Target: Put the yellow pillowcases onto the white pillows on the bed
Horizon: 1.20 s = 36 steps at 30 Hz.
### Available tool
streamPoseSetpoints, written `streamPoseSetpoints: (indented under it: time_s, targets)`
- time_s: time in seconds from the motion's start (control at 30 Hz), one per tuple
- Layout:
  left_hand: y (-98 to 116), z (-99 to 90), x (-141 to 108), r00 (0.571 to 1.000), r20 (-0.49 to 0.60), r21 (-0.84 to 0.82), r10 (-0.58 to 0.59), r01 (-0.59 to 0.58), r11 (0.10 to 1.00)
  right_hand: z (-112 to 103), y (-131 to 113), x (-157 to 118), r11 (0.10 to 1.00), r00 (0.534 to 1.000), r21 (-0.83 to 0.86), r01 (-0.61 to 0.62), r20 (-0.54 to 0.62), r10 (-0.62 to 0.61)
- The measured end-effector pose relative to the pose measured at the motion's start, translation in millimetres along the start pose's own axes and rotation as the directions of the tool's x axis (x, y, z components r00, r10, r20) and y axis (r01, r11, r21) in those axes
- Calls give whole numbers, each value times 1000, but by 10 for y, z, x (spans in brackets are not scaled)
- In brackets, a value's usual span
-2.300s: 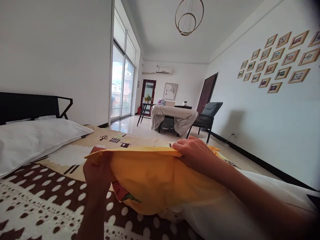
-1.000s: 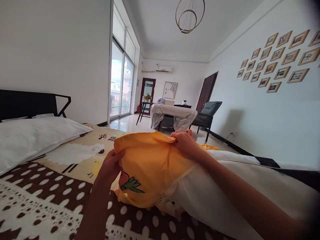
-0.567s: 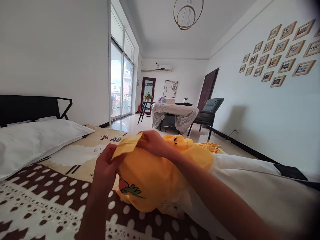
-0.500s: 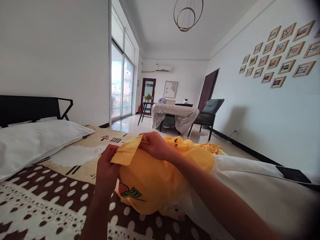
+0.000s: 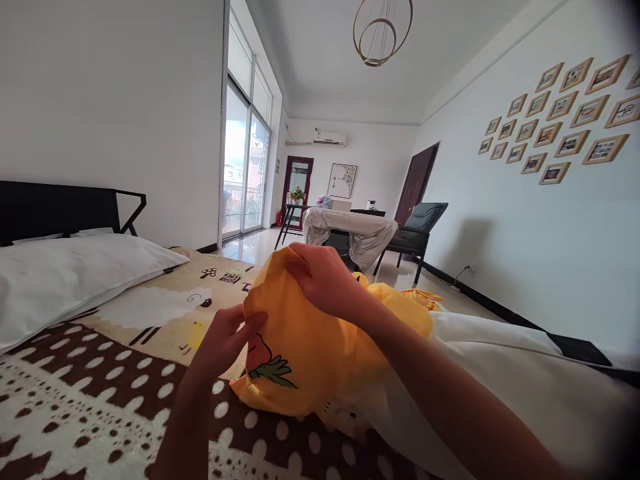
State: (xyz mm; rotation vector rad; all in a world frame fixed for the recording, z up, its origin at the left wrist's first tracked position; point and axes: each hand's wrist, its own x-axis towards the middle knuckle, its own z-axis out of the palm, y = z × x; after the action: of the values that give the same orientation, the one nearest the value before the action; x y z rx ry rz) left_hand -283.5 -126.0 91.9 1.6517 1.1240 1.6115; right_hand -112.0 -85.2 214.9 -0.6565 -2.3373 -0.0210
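Observation:
A yellow pillowcase (image 5: pixel 315 353) with a carrot print lies bunched on the bed in front of me. At its left edge my left hand (image 5: pixel 227 340) pinches the cloth between thumb and fingers, just above the carrot. Higher up, my right hand (image 5: pixel 323 277) grips the raised top edge, fingers closed over the fabric. Between my hands the cloth stands up in a peak. Its right end meets a white pillow-like piece (image 5: pixel 500 367), partly behind my right forearm; how far the white piece reaches into the yellow cloth is hidden.
A white pillow (image 5: pixel 85 273) rests at the left by the black headboard (image 5: pixel 55 210). Under everything spreads a patterned blanket (image 5: pixel 120 380). Beyond the bed stand a covered table (image 5: pixel 350 220) and a dark chair (image 5: pixel 417 227).
The folded yellow edge that stretched between my hands has turned up and away, showing more of the carrot side. My right hand has risen slightly; my left hand has shifted right and down.

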Motion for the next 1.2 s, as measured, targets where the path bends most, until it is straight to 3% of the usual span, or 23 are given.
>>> streamPoseSetpoints:
  time_s: [0.13, 0.23, 0.43, 0.53, 0.67, 0.73, 0.83, 0.93, 1.03, 1.2]
  targets:
    - [45, 128, -16, 970, -234, -83, -70, 52, 995, 99, -65, -1, 998, 998, 29, 57, 16, -57]
    - [110, 163, -39, 936, -327, -164, -130, 79, 983, 102, -49, -7, 997, 997, 50, 62, 38, -64]
    - [293, 190, -102, 929, -313, -397, -195, 59, 916, 68, -91, -23, 995, 996, 49, 84, 35, -86]
    - [334, 209, -133, 926, -312, -358, -215, 95, 929, 97, -142, -47, 978, 982, 111, 179, 43, -185]
    - [378, 190, -206, 884, -458, -200, -98, 6, 980, 127, -215, -94, 936, 944, 164, 311, 60, -324]
    - [405, 176, -243, 851, -519, -196, -81, -26, 980, 108, -237, -101, 933, 941, 175, 314, 74, -330]
    - [409, 154, -254, 859, -497, -286, -126, -25, 958, 10, -199, -84, 939, 955, 225, 261, 79, -285]
    - [359, 121, -214, 864, -488, -334, -123, -55, 941, -133, -31, -84, 951, 954, 275, 139, 219, -203]
    - [307, 82, -184, 846, -516, -334, -136, -52, 941, -222, 234, -150, 968, 894, 227, 106, 404, -193]
    - [279, 49, -180, 778, -619, -240, -105, -61, 969, -242, 573, -327, 983, 808, 141, 116, 562, -175]
